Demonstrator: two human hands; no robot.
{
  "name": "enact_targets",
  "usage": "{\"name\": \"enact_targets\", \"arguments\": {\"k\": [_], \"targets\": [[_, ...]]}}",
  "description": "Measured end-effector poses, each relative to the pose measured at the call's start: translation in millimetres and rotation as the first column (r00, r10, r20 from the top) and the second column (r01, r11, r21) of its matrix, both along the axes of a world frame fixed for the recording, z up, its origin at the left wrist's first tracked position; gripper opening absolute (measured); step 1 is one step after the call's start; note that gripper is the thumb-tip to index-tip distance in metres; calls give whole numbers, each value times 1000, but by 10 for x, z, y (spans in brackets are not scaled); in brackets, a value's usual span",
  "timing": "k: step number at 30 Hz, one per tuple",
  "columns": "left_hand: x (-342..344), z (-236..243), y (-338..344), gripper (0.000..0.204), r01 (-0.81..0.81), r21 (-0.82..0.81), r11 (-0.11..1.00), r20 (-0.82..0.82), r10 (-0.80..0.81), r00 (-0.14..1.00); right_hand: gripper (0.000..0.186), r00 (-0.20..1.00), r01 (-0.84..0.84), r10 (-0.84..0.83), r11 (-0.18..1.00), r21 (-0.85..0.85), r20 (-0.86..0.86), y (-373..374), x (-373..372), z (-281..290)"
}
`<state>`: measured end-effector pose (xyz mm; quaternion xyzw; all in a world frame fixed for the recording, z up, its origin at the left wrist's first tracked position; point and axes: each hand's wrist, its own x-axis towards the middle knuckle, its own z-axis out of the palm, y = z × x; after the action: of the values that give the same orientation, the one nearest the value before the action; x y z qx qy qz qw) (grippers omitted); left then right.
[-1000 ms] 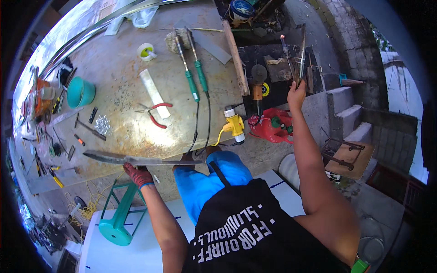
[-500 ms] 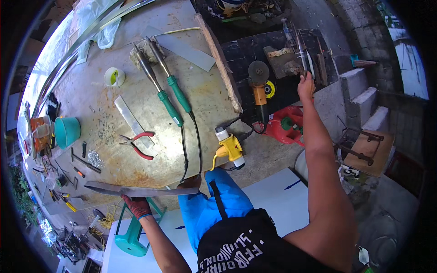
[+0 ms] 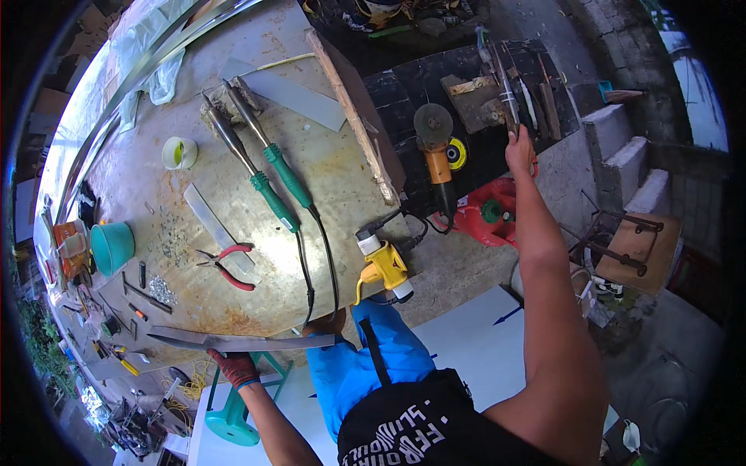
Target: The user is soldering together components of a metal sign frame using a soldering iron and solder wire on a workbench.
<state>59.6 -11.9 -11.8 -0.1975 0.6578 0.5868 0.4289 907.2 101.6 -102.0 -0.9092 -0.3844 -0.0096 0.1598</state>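
My left hand (image 3: 233, 366), in a red glove, holds a long, curved metal strip (image 3: 276, 342) along the bench's front edge. My bare right hand (image 3: 521, 151) grips a long, slender metal tool (image 3: 509, 101) over a black board (image 3: 388, 101) at the right, beside an angle grinder (image 3: 437, 163) and small metal pieces. Two green-handled irons (image 3: 286, 179) rest with their metal ends on a stone block at mid-bench. Red-handled pliers (image 3: 233, 277) and a pale strip (image 3: 203, 213) lie left of them.
A red container (image 3: 474, 221) is below the board, near a yellow cord-connected device (image 3: 381, 268). A teal bucket (image 3: 113, 248) and scattered tools occupy the bench's left. A green stool (image 3: 231, 423) stands below my left hand. Concrete steps (image 3: 625, 167) rise at the right.
The view has shifted, putting bench items lower and further left. The far end of my right hand's tool has tilted leftward over the board. My left hand still holds its strip.
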Motion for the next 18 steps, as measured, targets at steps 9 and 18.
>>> {"name": "enact_targets", "arguments": {"k": [9,18], "targets": [[-7,-1,-48,73,36,23,999,7,-36,999,39,999,32,-32,999,-13,-31,2,-26,-30],[-24,-51,-65,77,66,-18,998,-45,-67,997,43,1000,23,-23,999,-26,-10,-39,145,-232]]}}
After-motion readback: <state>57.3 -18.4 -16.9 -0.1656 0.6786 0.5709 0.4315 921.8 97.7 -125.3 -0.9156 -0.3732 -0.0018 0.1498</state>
